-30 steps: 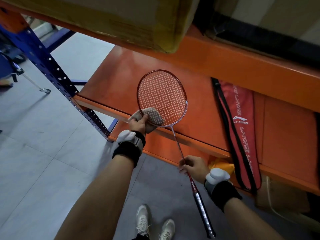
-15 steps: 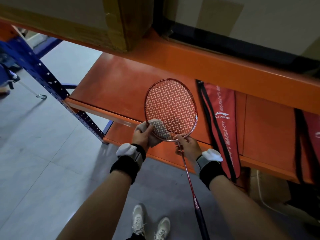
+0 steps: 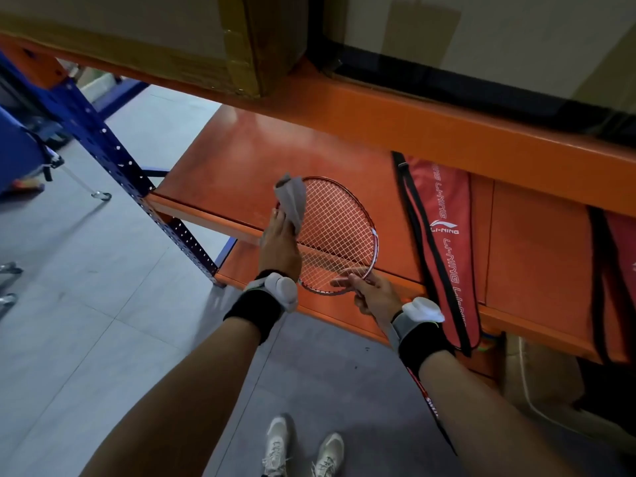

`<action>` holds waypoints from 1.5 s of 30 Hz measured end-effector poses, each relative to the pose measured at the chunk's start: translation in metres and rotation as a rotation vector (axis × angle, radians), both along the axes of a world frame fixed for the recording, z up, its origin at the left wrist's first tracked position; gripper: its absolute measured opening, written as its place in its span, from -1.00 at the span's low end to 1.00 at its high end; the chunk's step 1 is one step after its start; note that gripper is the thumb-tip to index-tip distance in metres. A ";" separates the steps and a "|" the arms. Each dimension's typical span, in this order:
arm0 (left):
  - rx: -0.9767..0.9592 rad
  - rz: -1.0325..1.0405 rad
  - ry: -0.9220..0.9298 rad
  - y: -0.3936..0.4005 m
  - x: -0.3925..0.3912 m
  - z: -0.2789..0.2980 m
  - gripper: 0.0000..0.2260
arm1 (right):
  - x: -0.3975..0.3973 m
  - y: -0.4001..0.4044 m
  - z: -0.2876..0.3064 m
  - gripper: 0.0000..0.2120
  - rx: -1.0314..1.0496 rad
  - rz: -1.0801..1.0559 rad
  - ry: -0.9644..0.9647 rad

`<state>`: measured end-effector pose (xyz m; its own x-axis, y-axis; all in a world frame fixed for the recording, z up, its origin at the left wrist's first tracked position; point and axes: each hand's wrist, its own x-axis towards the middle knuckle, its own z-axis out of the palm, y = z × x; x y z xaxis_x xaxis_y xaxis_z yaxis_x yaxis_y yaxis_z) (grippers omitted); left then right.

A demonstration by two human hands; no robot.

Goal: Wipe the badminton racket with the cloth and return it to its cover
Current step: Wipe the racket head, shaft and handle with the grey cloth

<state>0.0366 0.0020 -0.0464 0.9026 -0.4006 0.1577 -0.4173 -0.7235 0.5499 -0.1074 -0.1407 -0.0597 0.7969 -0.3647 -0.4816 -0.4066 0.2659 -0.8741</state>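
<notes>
A red badminton racket (image 3: 339,232) with white strings hovers over the orange shelf (image 3: 241,166). My right hand (image 3: 373,295) grips it at the base of the head, and the shaft runs down behind my right forearm. My left hand (image 3: 279,247) holds a grey cloth (image 3: 292,201) pressed against the upper left rim of the head. The red racket cover (image 3: 444,249) with black edging lies on the shelf, just right of the racket.
A blue perforated upright (image 3: 113,156) stands at the shelf's left corner. An orange beam (image 3: 413,129) with cardboard boxes (image 3: 155,36) hangs overhead. A second red cover (image 3: 616,287) lies at far right. Grey floor tiles and my white shoes (image 3: 303,449) are below.
My left hand slid the cloth from the bottom left of the racket head up along the rim to its top left. My right hand moved from the shaft up to the head's base.
</notes>
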 end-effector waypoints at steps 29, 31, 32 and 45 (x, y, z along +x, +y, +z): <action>0.315 -0.193 -0.160 0.030 0.032 0.012 -0.52 | 0.009 0.076 0.026 -0.84 0.014 -0.032 0.035; 0.211 -0.211 -0.125 0.025 0.028 0.015 -0.51 | 0.011 0.078 0.026 -0.86 -0.007 -0.039 0.054; 0.177 -0.240 -0.130 0.024 0.025 0.016 -0.51 | 0.012 0.079 0.026 -0.86 -0.014 -0.045 0.059; 0.033 -0.639 -0.249 0.013 -0.013 0.014 -0.51 | 0.016 0.066 0.044 -0.77 0.018 -0.130 0.125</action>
